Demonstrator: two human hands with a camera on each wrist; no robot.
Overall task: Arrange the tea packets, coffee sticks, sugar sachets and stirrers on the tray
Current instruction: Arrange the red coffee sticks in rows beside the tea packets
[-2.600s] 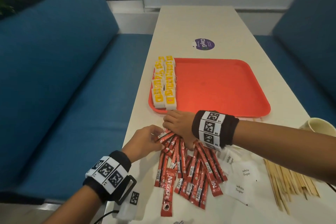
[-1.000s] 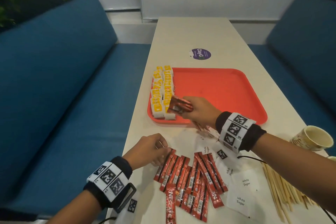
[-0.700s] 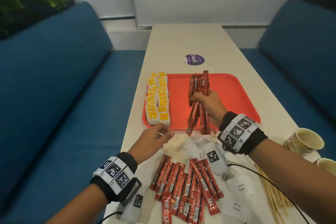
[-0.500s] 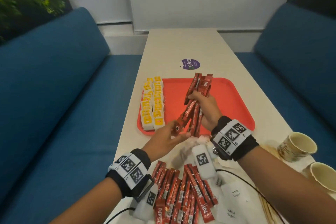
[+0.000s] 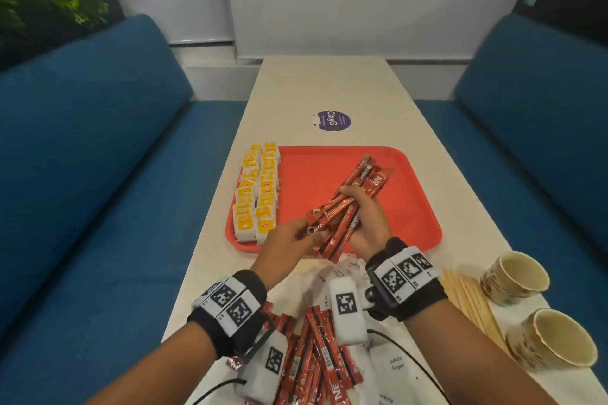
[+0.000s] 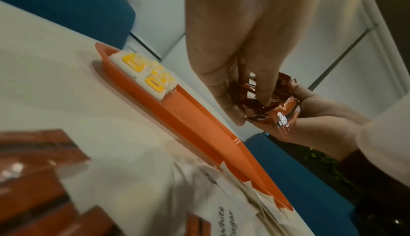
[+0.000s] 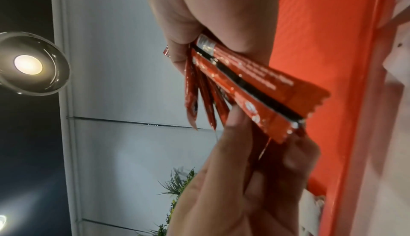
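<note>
since left hand (image 5: 289, 240) joined, both grip coffee sticks (image 5: 345, 204) (over tray (image 5: 411, 207)).

Soft, even indoor light fills the head view, with wide-angle bending at its edges. In the right wrist view a ceiling lamp (image 7: 28, 64) glares at the left edge. The left wrist view's lower left is blurred.

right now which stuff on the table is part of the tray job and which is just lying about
Part of the job:
- red tray
- tea packets, on the tray
- held coffee sticks, in right hand and left hand
- loose coffee sticks
- sugar sachets
- wooden stirrers

Just lying about:
- paper cups
- purple sticker
</note>
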